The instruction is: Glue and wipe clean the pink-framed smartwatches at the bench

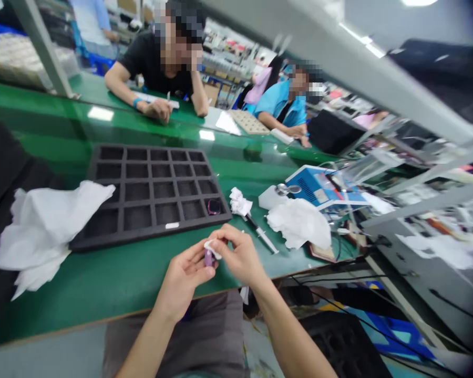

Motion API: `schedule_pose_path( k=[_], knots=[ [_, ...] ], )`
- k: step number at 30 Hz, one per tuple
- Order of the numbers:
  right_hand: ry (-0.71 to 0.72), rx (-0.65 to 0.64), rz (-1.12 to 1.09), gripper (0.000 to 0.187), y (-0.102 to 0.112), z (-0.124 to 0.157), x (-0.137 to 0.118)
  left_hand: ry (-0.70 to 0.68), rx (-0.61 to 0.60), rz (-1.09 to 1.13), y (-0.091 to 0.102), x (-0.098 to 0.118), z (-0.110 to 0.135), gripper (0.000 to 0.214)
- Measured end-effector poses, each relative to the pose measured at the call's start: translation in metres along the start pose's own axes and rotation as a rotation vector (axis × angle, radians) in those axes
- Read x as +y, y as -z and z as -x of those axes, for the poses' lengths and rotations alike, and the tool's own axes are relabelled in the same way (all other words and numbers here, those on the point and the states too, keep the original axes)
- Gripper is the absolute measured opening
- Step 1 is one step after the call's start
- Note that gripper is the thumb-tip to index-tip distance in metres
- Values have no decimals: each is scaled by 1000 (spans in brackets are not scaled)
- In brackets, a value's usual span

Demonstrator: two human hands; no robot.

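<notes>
My left hand (pixel 183 278) is closed round a small purple part (pixel 208 258), held over the near edge of the green table (pixel 114 278). My right hand (pixel 239 254) pinches a small white wipe (pixel 213 246) against the top of that part. Both hands meet just in front of the black foam tray (pixel 150 191). One small purple part (pixel 214 206) lies in the tray's near right compartment; the other compartments look empty.
White cloths lie at the left (pixel 43 226) and right (pixel 299 223). A crumpled wipe (pixel 240 202) and a syringe (pixel 262 234) lie right of the tray. A blue device (pixel 319 186) stands beyond. Two people sit across the table.
</notes>
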State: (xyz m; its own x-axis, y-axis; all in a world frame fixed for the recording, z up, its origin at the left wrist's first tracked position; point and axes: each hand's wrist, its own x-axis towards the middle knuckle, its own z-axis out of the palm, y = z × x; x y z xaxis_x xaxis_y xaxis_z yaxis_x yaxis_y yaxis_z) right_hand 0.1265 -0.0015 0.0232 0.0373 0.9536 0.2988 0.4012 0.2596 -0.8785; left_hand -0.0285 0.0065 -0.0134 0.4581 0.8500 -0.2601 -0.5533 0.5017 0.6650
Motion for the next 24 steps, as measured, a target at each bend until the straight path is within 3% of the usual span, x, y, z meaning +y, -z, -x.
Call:
schedule_pose_path(
  k=[3,10,17,24],
  knots=[
    [-9,-59,-43,12,-1,-6,-1,-2,19,-13,2,3,-2,64],
    [-43,-48,-104,10,-3,-14,-1,-13,38,-58,8,5,-6,61],
    [-77,-13,-154,11,-7,-14,0,-71,85,-55,0,6,-8,56],
    [-89,6,-202,14,-13,-15,-2,-115,53,-119,-4,11,-6,62]
  ],
)
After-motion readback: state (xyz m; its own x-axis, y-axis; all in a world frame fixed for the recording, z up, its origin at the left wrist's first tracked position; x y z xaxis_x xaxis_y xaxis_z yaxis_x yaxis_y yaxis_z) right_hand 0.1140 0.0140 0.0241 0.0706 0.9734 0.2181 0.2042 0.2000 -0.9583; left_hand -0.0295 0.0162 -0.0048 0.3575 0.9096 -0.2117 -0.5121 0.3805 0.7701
